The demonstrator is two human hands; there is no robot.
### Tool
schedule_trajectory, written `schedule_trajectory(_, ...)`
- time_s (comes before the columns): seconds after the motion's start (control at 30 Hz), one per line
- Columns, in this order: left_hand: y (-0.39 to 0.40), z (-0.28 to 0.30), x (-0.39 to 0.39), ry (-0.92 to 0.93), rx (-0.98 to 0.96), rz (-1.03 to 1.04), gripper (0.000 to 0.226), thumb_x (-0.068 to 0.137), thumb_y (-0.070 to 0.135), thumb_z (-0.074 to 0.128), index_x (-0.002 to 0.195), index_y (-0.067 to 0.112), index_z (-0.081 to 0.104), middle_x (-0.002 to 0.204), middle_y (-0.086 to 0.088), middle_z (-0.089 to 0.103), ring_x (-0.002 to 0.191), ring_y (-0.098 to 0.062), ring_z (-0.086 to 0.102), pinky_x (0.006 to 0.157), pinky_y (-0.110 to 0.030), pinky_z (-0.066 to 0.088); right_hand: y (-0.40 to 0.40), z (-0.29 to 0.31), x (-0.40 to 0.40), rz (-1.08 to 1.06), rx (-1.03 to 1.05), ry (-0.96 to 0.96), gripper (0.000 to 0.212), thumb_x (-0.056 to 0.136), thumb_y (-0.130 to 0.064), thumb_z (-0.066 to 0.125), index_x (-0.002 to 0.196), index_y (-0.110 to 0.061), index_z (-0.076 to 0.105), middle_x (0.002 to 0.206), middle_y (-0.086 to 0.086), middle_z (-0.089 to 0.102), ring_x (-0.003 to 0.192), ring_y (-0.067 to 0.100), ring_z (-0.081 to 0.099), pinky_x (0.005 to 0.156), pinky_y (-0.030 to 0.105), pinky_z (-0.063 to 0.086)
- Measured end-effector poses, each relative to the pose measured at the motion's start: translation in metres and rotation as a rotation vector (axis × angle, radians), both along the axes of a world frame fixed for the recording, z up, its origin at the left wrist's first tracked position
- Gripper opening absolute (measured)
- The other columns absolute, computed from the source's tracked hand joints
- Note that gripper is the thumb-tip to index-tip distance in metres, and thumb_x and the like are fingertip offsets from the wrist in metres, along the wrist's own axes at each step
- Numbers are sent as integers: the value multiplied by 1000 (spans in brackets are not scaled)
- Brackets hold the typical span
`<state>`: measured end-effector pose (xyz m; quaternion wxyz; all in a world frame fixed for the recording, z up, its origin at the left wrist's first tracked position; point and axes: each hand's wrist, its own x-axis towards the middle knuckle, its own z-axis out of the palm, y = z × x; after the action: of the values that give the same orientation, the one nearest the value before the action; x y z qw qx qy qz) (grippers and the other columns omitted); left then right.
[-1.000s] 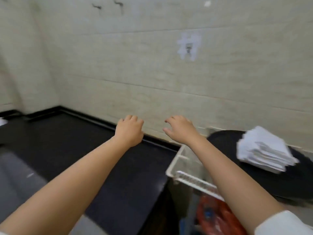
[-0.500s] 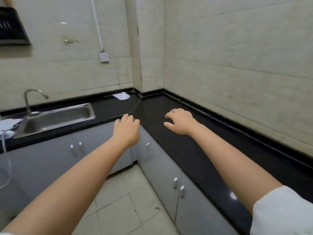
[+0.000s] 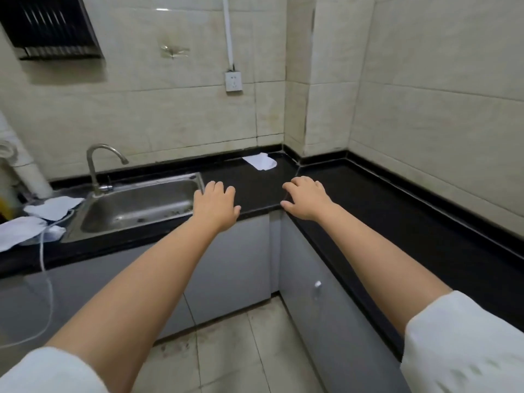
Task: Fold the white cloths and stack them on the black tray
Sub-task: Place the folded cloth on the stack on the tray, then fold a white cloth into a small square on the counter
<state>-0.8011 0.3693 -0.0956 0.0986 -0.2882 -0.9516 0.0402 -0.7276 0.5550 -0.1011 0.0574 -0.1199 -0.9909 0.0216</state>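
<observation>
Both hands, left hand (image 3: 215,207) and right hand (image 3: 307,198), reach out empty with fingers loose above the black surface (image 3: 397,222). View has swung left since: tray and stack gone, one white cloth (image 3: 260,161) lies in the corner, sink (image 3: 136,205) closer.

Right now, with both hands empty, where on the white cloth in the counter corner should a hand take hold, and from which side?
Probably its near straight edge, reached from the front by the right hand, which is closer than the left hand. The white cloth lies flat on the black counter close to the back wall, leaving no room behind it; pinching a near corner lifts it clear for folding.
</observation>
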Motion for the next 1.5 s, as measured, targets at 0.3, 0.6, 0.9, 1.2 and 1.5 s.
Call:
schedule_trajectory(0.3,63,10,-204,-6,63,33,57,97,43,36,144,13,22,155,-14,15,145,-29,8,114,-49,16,63,4,-207,-19,-1,72,57,94,-39,42,143,-16,24,154,10,17,144,31,8,115,52,13)
schedule_trajectory(0.6,151,-45,-422,-99,11,-49,64,98,48,27,150,18,4,158,-12,-4,146,-26,-8,117,-48,3,143,-52,-405,-116,-32,-56,63,96,-47,33,149,-25,5,158,7,-6,145,31,-10,116,52,1)
schedule_trajectory(0.9,242,-118,-580,-305,-77,-151,63,99,46,25,150,18,2,158,-11,-7,146,-25,-11,118,-47,1,224,-135,-544,-236,-143,-306,61,97,-46,32,148,-25,6,158,6,-4,144,33,-9,116,53,4)
schedule_trajectory(1.2,266,-199,-624,-515,-236,-88,62,99,45,25,150,19,0,158,-10,-10,146,-25,-13,118,-46,-1,269,-227,-658,-207,-205,-304,48,95,-40,42,132,-10,39,133,11,45,124,30,40,99,41,37)
schedule_trajectory(1.5,295,-225,-639,-556,-222,-80,62,99,42,30,150,18,3,158,-8,-3,146,-24,-8,119,-44,3,292,-249,-686,-212,-300,-139,23,90,-4,40,104,2,58,114,19,55,108,34,48,87,37,36)
